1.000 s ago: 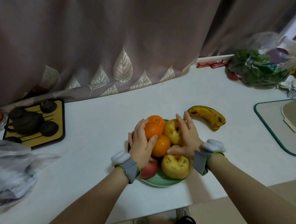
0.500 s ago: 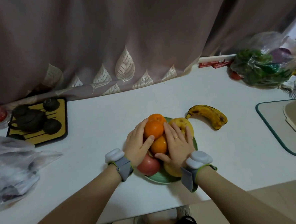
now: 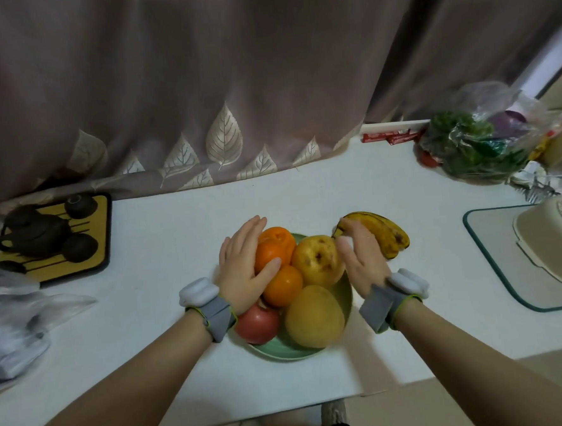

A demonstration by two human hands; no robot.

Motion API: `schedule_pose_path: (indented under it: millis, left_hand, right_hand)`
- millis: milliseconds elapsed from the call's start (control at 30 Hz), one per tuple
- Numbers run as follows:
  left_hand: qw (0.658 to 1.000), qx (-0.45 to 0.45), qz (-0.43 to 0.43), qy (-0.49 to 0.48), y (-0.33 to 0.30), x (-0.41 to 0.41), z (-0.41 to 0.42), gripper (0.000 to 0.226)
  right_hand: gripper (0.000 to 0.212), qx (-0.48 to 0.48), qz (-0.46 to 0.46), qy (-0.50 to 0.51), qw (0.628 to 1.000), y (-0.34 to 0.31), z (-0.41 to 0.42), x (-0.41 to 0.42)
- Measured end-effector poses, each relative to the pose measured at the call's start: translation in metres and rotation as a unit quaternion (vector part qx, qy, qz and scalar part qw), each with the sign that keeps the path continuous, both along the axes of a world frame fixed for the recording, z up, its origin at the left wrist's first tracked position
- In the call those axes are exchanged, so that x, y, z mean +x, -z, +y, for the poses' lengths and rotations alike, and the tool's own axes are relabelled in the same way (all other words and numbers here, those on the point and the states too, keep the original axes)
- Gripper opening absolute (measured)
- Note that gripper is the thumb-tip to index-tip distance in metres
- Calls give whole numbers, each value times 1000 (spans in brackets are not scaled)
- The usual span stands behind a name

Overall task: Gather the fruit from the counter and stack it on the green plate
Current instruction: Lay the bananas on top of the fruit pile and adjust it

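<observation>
White and broad under a leaf-printed curtain (image 3: 199,86), the bench (image 3: 162,233) carried the green plate (image 3: 344,294) at its middle, heaped with fruit, and the left hand (image 3: 243,271) lay open-fingered against the upper orange (image 3: 273,249) on the pile's left side. Just right of the plate, the right hand (image 3: 361,257), plainly the nearer one, had its grip apart with fingers extended toward the stem end of the banana (image 3: 383,233). That last fruit lay on the bench, its long axis running from the plate's far rim away to the right and nearer.
</observation>
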State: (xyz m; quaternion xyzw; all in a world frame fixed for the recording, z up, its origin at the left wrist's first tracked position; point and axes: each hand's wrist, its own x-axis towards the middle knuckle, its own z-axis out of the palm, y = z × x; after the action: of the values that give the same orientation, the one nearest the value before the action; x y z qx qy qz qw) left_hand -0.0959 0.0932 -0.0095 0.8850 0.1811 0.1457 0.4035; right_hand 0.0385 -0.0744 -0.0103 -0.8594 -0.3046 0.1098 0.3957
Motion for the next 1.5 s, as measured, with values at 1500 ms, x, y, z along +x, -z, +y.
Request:
schedule_pose_path:
  millis: [1500]
  left_hand:
    - [999,27,34,-16,0,4,-18,39]
  right_hand:
    - [55,-136,131,-83,978,-32,32,-35]
